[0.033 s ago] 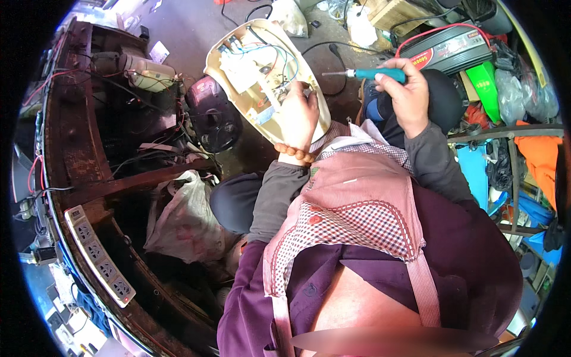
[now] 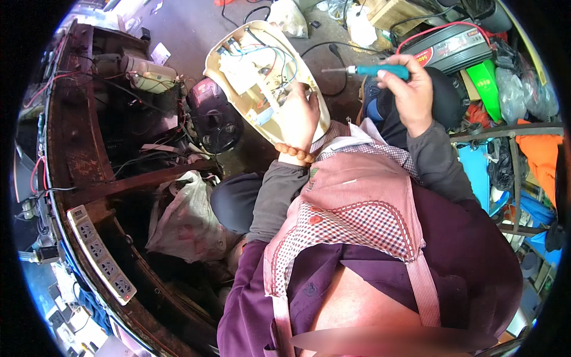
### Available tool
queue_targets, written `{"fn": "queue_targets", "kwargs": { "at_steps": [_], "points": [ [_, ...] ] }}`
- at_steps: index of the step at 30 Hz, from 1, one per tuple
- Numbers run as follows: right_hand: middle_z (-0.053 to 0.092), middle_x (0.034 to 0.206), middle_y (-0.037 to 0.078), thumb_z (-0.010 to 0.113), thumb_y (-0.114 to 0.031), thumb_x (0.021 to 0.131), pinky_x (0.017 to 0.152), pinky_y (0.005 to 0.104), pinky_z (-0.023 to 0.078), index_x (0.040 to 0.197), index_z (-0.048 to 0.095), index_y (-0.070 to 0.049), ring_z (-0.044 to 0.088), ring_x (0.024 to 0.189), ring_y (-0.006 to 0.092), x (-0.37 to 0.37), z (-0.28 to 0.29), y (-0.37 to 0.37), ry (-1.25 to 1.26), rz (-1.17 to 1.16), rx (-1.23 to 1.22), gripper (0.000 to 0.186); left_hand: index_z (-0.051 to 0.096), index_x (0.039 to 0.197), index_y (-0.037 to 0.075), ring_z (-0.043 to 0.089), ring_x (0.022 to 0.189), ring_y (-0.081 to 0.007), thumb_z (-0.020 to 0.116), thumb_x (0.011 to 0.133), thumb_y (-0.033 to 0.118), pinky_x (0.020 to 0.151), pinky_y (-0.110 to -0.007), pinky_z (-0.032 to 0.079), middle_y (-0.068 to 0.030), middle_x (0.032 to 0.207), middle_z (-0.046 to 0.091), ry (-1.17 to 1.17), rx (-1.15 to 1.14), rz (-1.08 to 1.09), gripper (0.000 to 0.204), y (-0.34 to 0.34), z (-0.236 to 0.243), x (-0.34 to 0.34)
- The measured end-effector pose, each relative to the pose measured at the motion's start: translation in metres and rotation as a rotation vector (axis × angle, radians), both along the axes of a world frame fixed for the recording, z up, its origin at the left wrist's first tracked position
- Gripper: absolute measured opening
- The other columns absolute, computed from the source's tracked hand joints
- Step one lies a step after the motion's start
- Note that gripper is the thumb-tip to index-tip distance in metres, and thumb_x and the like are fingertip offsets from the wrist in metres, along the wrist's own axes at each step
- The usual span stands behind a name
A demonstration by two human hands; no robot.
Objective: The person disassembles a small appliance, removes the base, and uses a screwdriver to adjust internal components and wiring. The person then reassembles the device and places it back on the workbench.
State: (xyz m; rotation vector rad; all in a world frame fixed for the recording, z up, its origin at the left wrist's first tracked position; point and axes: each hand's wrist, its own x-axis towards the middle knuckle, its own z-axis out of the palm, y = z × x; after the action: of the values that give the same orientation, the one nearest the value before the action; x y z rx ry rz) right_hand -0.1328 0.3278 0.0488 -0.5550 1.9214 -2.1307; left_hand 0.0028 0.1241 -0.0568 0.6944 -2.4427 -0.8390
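Observation:
A cream-coloured plastic appliance shell (image 2: 318, 128) lies open side up between my knees and the floor, with wires and small parts inside. My left hand (image 2: 299, 116), a beaded bracelet at its wrist, reaches into the shell's right side. Its fingers are curled at the inner parts, and what they hold is hidden. Blue, red and black wires (image 2: 276, 47) run through the far half of the shell. Right of the shell, my right hand (image 2: 411, 92) is closed round the green handle of a screwdriver (image 2: 366, 70). The screwdriver's shaft points left, apart from the shell.
A dark maroon rounded appliance part (image 2: 214, 116) stands left of the shell. A rusty metal frame (image 2: 140, 183) carries a white power strip (image 2: 101, 256). A grey box with a red cable (image 2: 455, 50) and plastic bags (image 2: 511, 95) crowd the right. A black cord (image 2: 336, 50) lies on the floor.
My right hand and the screwdriver have shifted slightly to the right. My left hand stays in the shell.

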Motion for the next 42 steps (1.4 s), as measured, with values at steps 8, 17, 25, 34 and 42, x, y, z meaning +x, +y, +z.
{"fn": "queue_targets", "kwargs": {
  "at_steps": [8, 17, 25, 34, 42],
  "points": [
    [0.076, 0.109, 0.01, 0.075, 0.002, 0.099, 0.08, 0.0293, 0.063, 0.122, 0.068, 0.002, 0.076, 0.088, 0.0167, -0.07, 0.037, 0.006, 0.158, 0.022, -0.226, 0.024, 0.053, 0.121, 0.0, 0.076, 0.084, -0.0464, 0.055, 0.102, 0.011, 0.072, -0.056, 0.06, -0.0283, 0.103, 0.075, -0.449, -0.348, -0.07, 0.023, 0.005, -0.002, -0.017],
    [0.07, 0.11, 0.011, 0.076, -0.001, 0.099, 0.086, 0.0348, 0.063, 0.131, 0.063, 0.0, 0.073, 0.095, 0.0225, -0.07, 0.019, -0.008, -0.142, -0.03, -0.34, 0.034, 0.066, 0.125, -0.003, 0.078, 0.081, -0.0362, 0.057, 0.097, 0.013, 0.066, -0.048, 0.063, -0.0222, 0.095, 0.077, -0.487, -0.744, -0.334, 0.034, -0.013, -0.011, -0.025],
    [0.071, 0.107, 0.007, 0.07, -0.004, 0.104, 0.08, 0.0293, 0.056, 0.122, 0.064, -0.003, 0.072, 0.088, 0.0171, -0.07, 0.011, -0.034, -0.227, 0.132, -0.356, 0.019, 0.07, 0.106, 0.005, 0.08, 0.082, -0.0314, 0.059, 0.099, 0.018, 0.068, -0.047, 0.062, -0.0146, 0.089, 0.078, -0.579, -0.613, -0.115, 0.019, 0.001, -0.023, -0.027],
    [0.072, 0.106, 0.009, 0.069, -0.003, 0.104, 0.078, 0.029, 0.058, 0.122, 0.062, -0.004, 0.073, 0.086, 0.0166, -0.072, 0.014, -0.046, -0.271, 0.206, -0.375, 0.019, 0.068, 0.113, 0.005, 0.079, 0.085, -0.0321, 0.061, 0.097, 0.018, 0.069, -0.046, 0.061, -0.0161, 0.093, 0.077, -0.57, -0.632, -0.205, 0.023, 0.0, -0.007, -0.022],
    [0.072, 0.107, 0.009, 0.068, -0.004, 0.105, 0.078, 0.029, 0.057, 0.121, 0.062, -0.004, 0.073, 0.087, 0.0167, -0.071, 0.018, -0.041, -0.266, 0.183, -0.379, 0.017, 0.067, 0.111, 0.006, 0.079, 0.084, -0.0319, 0.061, 0.095, 0.019, 0.069, -0.047, 0.06, -0.0157, 0.094, 0.077, -0.556, -0.612, -0.136, 0.022, 0.001, -0.013, -0.027]
  ]
}}
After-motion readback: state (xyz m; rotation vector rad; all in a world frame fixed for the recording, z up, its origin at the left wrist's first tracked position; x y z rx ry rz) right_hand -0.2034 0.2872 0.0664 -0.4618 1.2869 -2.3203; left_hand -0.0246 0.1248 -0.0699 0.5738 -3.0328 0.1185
